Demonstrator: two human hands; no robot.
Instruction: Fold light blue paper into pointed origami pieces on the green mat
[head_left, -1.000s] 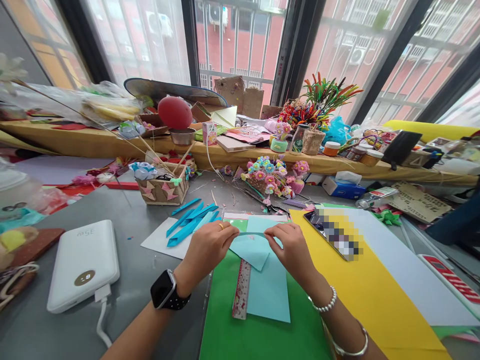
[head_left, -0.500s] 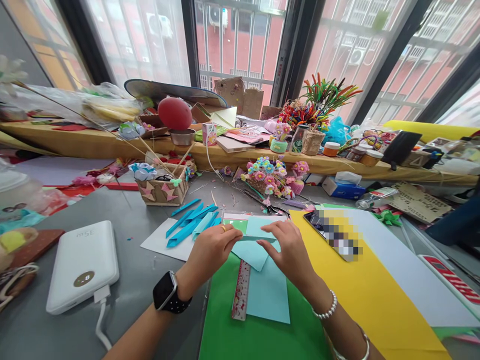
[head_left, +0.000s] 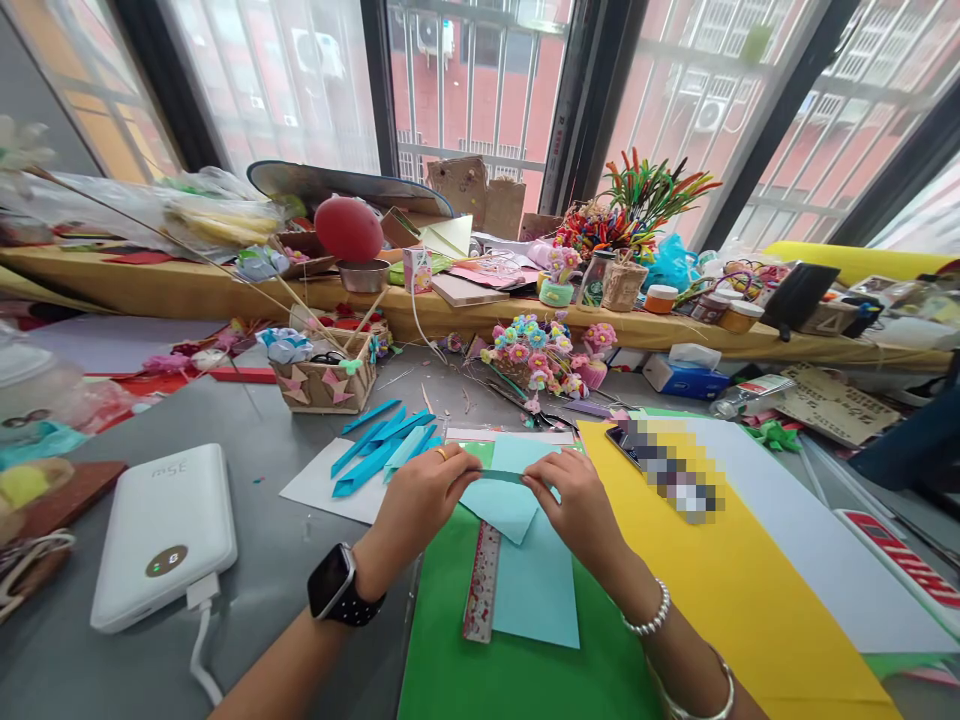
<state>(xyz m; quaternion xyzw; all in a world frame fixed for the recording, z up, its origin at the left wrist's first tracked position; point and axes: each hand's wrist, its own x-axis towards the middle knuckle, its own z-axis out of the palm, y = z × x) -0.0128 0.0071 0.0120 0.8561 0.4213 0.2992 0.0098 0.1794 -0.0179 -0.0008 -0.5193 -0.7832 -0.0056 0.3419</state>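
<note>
Narrow folded strip of light-blue paper (head_left: pixel 502 475) was stretched level between the person's two hands, above the upper part of a larger pale-blue rectangular sheet (head_left: pixel 540 605). The left hand (head_left: pixel 429 487) pinched one end between thumb and fingers, and the right hand (head_left: pixel 576 492) gripped the other end the same way, leaving a short length visible between them. Just below the strip, a pale-blue paper piece with slanting edges (head_left: pixel 502 515) lay over the pale-blue sheet and the top end of a pink-and-white patterned ruler (head_left: pixel 481 590). Ruler and sheet rested on a flat bright-green sheet (head_left: pixel 517 690).

A black smartwatch (head_left: pixel 332 582) circled the left wrist; a silvery beaded bracelet (head_left: pixel 651 610) circled the right. Near the left hand, several folded strips of deeper blue paper (head_left: pixel 371 470) lay across a white paper sheet (head_left: pixel 309 492) on the grey table (head_left: pixel 274 600). Farther left stood or lay a white power bank (head_left: pixel 169 535) with a white cable (head_left: pixel 200 640) plugged in. To the right, a smartphone (head_left: pixel 636 450), its screen partly blurred, rested on a large yellow sheet (head_left: pixel 750 600). Beyond the strips stood a brown box decorated with stars (head_left: pixel 322 388).
</note>
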